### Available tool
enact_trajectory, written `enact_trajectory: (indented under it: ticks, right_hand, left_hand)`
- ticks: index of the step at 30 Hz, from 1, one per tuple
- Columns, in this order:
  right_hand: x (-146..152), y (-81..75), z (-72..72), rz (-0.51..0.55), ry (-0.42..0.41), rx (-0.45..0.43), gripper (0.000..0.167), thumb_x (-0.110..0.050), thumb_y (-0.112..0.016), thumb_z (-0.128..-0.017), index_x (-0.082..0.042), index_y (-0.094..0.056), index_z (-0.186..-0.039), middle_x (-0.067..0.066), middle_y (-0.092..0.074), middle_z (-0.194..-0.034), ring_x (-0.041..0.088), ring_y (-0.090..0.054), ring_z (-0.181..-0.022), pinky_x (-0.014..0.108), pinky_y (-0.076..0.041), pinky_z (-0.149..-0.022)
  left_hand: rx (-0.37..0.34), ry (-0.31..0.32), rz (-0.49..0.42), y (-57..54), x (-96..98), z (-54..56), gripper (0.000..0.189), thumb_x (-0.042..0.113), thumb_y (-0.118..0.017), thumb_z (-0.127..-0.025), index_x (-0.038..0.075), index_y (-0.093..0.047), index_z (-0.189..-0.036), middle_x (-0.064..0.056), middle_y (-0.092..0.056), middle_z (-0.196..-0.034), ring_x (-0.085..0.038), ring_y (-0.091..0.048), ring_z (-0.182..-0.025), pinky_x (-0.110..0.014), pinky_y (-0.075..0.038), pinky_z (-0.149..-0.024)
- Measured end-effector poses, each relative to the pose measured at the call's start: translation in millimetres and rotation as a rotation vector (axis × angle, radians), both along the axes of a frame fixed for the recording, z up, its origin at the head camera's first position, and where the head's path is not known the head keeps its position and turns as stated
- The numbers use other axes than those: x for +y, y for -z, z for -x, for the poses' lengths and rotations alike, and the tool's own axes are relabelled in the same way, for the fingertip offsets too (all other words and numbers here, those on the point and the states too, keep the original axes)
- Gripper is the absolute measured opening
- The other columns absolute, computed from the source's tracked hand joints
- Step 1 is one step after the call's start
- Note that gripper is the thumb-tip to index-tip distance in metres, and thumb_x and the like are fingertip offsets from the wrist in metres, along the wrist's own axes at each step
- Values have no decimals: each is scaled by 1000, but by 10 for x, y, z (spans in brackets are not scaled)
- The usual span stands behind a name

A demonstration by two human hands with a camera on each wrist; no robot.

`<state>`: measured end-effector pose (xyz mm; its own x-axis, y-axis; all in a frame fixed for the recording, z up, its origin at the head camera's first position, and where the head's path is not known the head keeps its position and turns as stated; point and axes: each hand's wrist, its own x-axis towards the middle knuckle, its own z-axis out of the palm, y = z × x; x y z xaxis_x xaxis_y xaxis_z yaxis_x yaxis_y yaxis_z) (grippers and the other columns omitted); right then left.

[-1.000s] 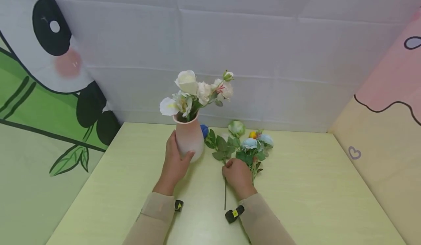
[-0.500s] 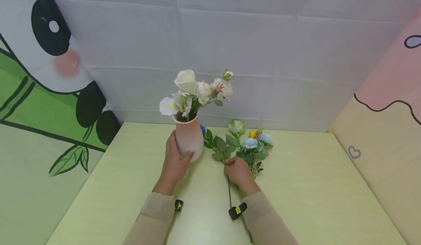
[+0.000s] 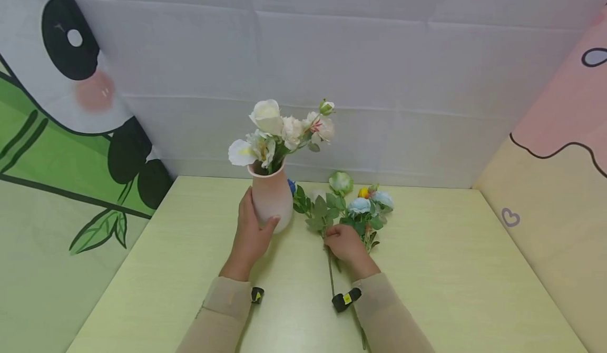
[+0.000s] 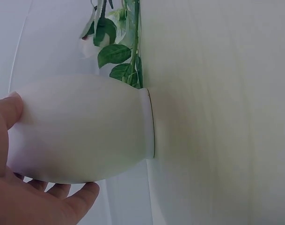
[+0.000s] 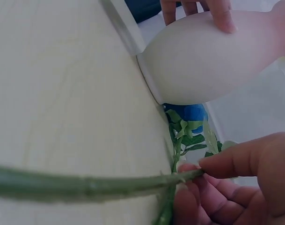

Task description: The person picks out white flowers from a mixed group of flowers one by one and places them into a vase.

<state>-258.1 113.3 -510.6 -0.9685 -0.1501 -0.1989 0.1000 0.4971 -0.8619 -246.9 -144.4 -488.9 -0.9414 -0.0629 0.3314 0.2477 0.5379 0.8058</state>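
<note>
My left hand (image 3: 250,237) grips a pale pink-and-white vase (image 3: 272,200) from its left side, thumb in front. The vase stands upright, its base at the tabletop in the left wrist view. White and cream flowers (image 3: 267,118) fill its mouth. To the right of the vase, my right hand (image 3: 347,245) pinches a green flower stem (image 5: 100,185) between thumb and fingers. Leaves (image 3: 320,211) on that side spread just beyond my fingertips, and the stem's lower end runs back toward my wrist. A second stem (image 5: 168,204) passes behind the pinched one in the right wrist view.
Light blue flowers (image 3: 359,206) and a yellow bloom (image 3: 363,193) lie right of my right hand. Behind are a green flower (image 3: 341,183) and a blue flower (image 3: 291,186), partly hidden by the vase. A white cloth (image 3: 403,79) backs the pale table (image 3: 441,268).
My right hand has shifted slightly right, and the pinched stem's lower end has swung right with it. The left hand and vase have stayed in place.
</note>
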Motion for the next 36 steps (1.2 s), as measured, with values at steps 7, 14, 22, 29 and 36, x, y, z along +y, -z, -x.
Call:
enact_trajectory:
  ticks: [7,14,22,29,36]
  right_hand:
    - [-4,-68,-18,70,12,17,17,-9,-59,-100,3,-69,-107,9,-70,-80,20,-61,-61,32,-48,-60]
    - [-29,-107,-33,196,47,-32,14,-5,-59,-101,5,-65,-110,14,-70,-89,23,-65,-69,37,-58,-64]
    - [-44,-206,-77,248,43,-25,17,-7,-60,-102,7,-65,-112,18,-69,-92,24,-65,-74,40,-60,-66]
    - [-33,-295,-106,272,86,45,25,-7,-60,-102,7,-64,-122,17,-68,-99,32,-69,-80,44,-61,-70]
    - [-36,-331,-105,320,131,85,24,-7,-62,-103,8,-63,-121,23,-69,-103,42,-70,-89,42,-61,-72]
  left_hand:
    - [8,1,5,8,-5,0,95,24,-71,-99,9,-4,-165,-20,-18,-164,-40,-28,-147,-62,-27,-116]
    - [-3,0,8,-4,-3,-3,95,24,-72,-99,9,-5,-165,-20,-18,-165,-40,-29,-146,-61,-28,-116]
    - [-23,1,3,-31,6,-9,96,25,-71,-99,13,-3,-166,-18,-18,-165,-39,-28,-147,-61,-27,-116]
    - [-35,-2,-3,-31,6,-7,95,26,-70,-100,14,-2,-166,-18,-17,-165,-39,-28,-147,-61,-27,-116]
    - [-28,-1,-6,-11,-2,-1,95,27,-70,-100,13,-3,-166,-17,-17,-165,-39,-28,-147,-61,-28,-115]
